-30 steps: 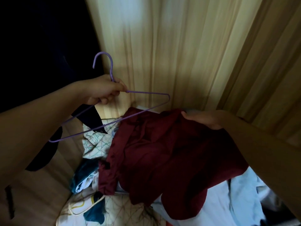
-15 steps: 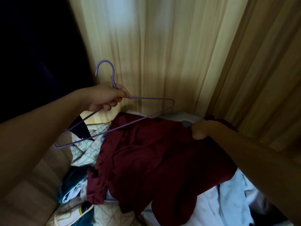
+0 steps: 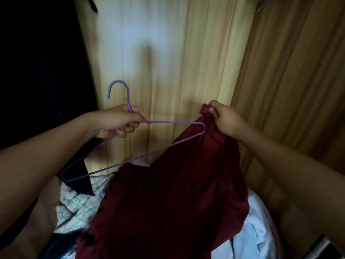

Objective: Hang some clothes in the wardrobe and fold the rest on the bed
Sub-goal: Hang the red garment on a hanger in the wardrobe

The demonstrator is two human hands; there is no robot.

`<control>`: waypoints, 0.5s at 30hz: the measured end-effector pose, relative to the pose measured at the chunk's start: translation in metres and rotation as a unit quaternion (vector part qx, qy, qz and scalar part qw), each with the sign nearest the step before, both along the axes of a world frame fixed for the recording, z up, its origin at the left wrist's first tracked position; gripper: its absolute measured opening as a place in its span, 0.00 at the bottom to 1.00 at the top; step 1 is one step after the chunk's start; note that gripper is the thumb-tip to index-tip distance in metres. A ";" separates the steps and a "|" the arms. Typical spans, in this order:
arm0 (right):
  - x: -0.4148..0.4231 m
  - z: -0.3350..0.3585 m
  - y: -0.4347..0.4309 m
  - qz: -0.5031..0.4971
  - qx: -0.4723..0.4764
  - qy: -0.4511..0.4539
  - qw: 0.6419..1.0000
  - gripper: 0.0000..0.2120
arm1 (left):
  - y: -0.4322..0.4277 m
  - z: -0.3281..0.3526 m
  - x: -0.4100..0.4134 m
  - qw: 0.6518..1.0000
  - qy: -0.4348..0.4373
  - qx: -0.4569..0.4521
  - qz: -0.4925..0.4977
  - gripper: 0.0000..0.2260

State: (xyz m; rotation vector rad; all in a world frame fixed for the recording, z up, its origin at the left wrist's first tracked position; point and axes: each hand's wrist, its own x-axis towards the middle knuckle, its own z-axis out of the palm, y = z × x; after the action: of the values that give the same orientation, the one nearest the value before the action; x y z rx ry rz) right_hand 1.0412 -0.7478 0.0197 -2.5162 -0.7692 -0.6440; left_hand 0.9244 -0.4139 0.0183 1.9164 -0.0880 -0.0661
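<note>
Left hand [image 3: 119, 121]: fingers [image 3: 128, 128] curled tight round the neck of the purple hanger [image 3: 175, 122], hook up, frame slanting down to the left.
Right hand [image 3: 225, 118]: thumb and fingers pinch a bunched top edge of the maroon garment [image 3: 177, 193], just beside the hanger's far corner.
Garment: hangs from that pinch, its lower part over patterned cloth [image 3: 74, 206] and pale blue cloth [image 3: 257, 230].
Half a second on: the right hand has risen from the pile to hanger height, lifting the garment; the left grip is unchanged.
</note>
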 end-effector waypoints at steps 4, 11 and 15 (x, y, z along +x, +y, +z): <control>-0.026 0.045 0.011 0.007 -0.038 -0.066 0.997 0.11 | -0.012 0.023 -0.011 0.999 -0.032 0.019 -0.022 0.04; -0.060 0.096 0.025 0.062 0.027 -0.096 0.993 0.12 | -0.033 0.051 -0.029 0.996 -0.056 0.030 -0.065 0.08; -0.067 0.103 0.019 0.049 0.084 -0.007 0.995 0.16 | -0.030 0.061 -0.040 0.995 -0.066 0.048 -0.063 0.08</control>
State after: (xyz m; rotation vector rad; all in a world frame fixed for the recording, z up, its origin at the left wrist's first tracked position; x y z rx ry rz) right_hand 0.9746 -0.7284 0.1227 -2.3103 -0.8026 -0.6639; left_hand 0.8840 -0.4438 0.0792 2.0083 -0.2988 -0.0290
